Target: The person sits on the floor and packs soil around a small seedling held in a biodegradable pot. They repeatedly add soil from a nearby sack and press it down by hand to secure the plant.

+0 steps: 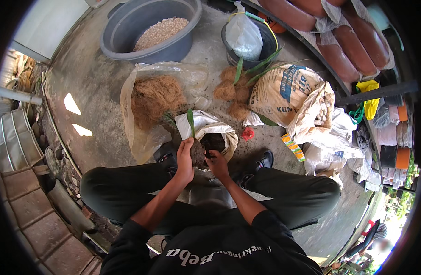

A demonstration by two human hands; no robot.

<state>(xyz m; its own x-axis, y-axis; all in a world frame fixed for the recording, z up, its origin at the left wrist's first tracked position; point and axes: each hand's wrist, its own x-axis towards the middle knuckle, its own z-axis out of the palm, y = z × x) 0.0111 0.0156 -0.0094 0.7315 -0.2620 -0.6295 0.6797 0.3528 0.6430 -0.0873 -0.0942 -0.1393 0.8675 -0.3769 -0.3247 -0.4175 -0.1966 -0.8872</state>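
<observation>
My left hand [185,158] grips a soil-covered root ball [197,153] from its left side. A single green leaf [191,121] rises upright from the top of the root ball. At its right side is my right hand [218,165], with a dark clump of soil [208,155] at the thumb and fingertips. Both hands are over the near edge of a white woven sack [231,135], its mouth rolled back. Dark potting soil [213,141] fills the sack's opening. The lower part of the root ball is partly hidden by my fingers.
Coconut fibre [157,98] lies on a plastic bag [127,103] ahead left. Beyond stands a grey tub [110,48] of pale chips. Fibre-wrapped seedlings [236,87], a large printed sack [275,92] and a black bucket [231,56] are ahead right. A person [372,239] is at far right.
</observation>
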